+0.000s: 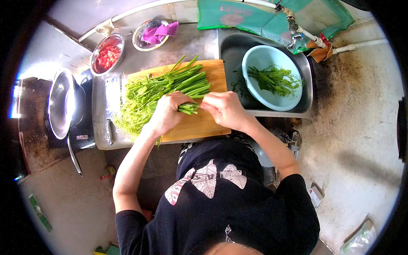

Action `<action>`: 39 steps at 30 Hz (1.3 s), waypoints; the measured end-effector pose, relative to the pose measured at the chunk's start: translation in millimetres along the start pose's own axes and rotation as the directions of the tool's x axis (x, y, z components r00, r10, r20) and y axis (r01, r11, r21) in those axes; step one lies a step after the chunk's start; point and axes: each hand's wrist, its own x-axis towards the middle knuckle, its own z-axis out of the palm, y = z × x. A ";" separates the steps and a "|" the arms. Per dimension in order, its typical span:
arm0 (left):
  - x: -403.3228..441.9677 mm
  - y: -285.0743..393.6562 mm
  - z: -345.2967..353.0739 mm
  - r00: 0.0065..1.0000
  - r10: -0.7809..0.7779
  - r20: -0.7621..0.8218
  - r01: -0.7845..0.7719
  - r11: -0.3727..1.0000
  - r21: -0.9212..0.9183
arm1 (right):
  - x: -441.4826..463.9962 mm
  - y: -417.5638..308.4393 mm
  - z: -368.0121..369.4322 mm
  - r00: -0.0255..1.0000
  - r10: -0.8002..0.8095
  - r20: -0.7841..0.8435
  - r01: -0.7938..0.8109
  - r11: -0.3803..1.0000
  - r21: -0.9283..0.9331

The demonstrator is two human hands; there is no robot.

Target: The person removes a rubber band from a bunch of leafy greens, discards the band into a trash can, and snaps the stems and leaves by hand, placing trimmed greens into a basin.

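Observation:
A pile of pea shoots [146, 91], with curly tendrils and long green stems, lies across the wooden cutting board [212, 123]. My left hand [168, 111] is closed around a bunch of them, and the cut stem ends stick out between thumb and fingers toward the right. Just right of those ends, my right hand [224, 106] is pinched closed above the board. Whatever is between its fingertips is too small to make out. More pea shoots [274, 80] lie in a light blue basin [255, 98] in the sink.
Left of the board lie a cleaver [112, 100] and a pan [61, 106] on a stove. A bowl of cut red pieces [107, 57] and a bowl with a purple cloth [155, 34] stand behind. A faucet [294, 39] overhangs the metal sink [308, 100].

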 end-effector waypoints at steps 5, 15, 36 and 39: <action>4.6 15.6 -12.5 1.000 -0.026 -0.005 0.025 0.995 -0.093 | -9.5 -10.6 15.0 0.872 0.412 0.265 -0.387 0.245 0.889; 4.2 19.1 -16.1 0.963 -0.220 0.154 0.225 0.974 -0.015 | 5.1 -9.5 -22.5 0.991 0.129 0.041 -0.134 0.975 0.176; 0.6 23.3 -27.1 0.979 -0.164 0.122 0.183 0.968 -0.171 | 0.8 -14.6 -2.2 0.857 0.407 0.317 -0.459 0.322 0.828; -1.1 20.2 -24.8 0.977 -0.175 0.122 0.195 0.965 -0.175 | 4.2 -3.5 -14.6 0.917 0.262 0.299 -0.397 0.643 0.655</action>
